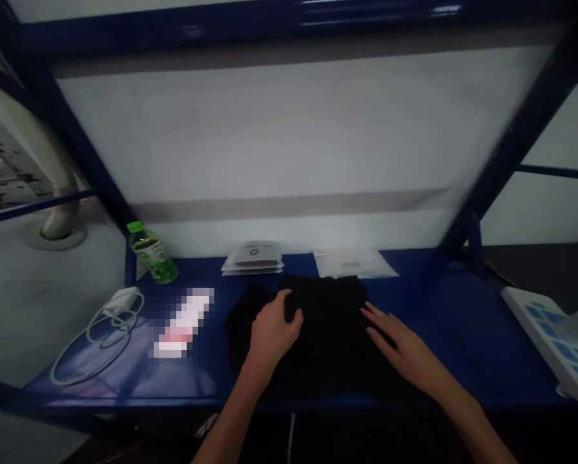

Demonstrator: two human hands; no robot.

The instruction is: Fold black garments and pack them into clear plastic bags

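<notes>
My left hand [274, 328] is nearest me, resting on the near left part of the black garment [332, 322], which lies spread in a dark heap on the blue bench top [438, 309]. Its fingers are curled down into the cloth, half closed, but I can't tell whether they have actually pinched any fabric. My right hand [404, 341] is open, with its fingers straight and slightly spread, lying low against the right side of the garment and holding nothing.

Left of the garment, just beside it, lies a pixelated white-and-pink object [182, 322], too blocked out to name. Further left of the garment is a coiled white charging cable [98, 341] with its white plug. Beyond the garment, near its far edge, sit a small stack of clear packets [252, 259] and, to the right of those, a flat whitish packet [354, 263]. A green-capped plastic bottle [152, 254] stands upright, well left of the garment, at the far corner of the bench. Well right of the garment, a white panel with blue squares [549, 341] lies tilted at the bench's edge.
</notes>
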